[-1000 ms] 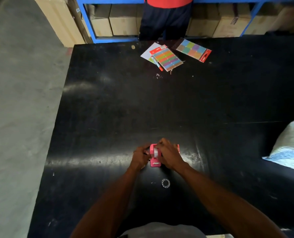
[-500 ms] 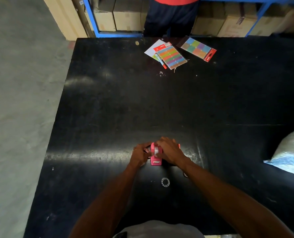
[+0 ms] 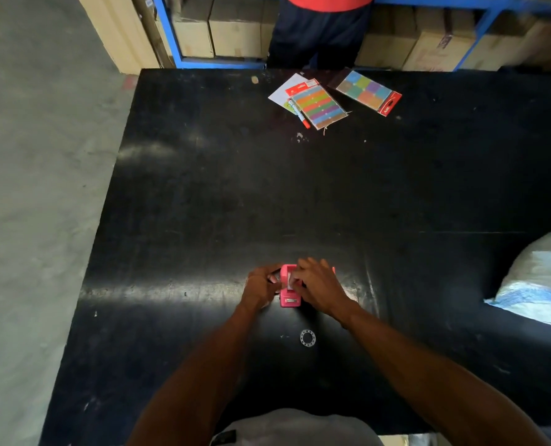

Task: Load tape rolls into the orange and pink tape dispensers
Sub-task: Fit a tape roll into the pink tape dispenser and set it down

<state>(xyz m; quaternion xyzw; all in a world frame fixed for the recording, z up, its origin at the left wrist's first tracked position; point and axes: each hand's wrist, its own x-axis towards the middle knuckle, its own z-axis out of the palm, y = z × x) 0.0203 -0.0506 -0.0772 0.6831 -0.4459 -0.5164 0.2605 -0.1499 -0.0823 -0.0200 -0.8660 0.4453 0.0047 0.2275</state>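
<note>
We look down from head height at a wide black table [image 3: 299, 194], with both bare forearms reaching forward from the bottom edge. Near the middle of the table, close to us, stands the pink tape dispenser [image 3: 289, 292], and both hands meet on it. The left hand [image 3: 261, 286] has its grip clenched against the dispenser's left side, steadying it. The right hand [image 3: 319, 283] curls over the top from the right, fingers pressing on a whitish tape roll [image 3: 290, 278] seated in the dispenser's upper part; how firmly it grasps the roll we cannot tell. A sliver of orange [image 3: 333, 270] shows just past the right hand's knuckles, too hidden to identify. On the table nearer to us, a small ring-shaped part [image 3: 307, 338] lies alone, apart from the hands. At the far edge lie two packs of coloured sticky notes [image 3: 319, 106], a pen [image 3: 298, 113] and a white card [image 3: 285, 91]. A pale sack [image 3: 544, 284] intrudes from the right. Beyond the table, another person's dark trousers [image 3: 319, 37] stand before blue shelving [image 3: 171, 33] holding cardboard boxes [image 3: 235, 30].
</note>
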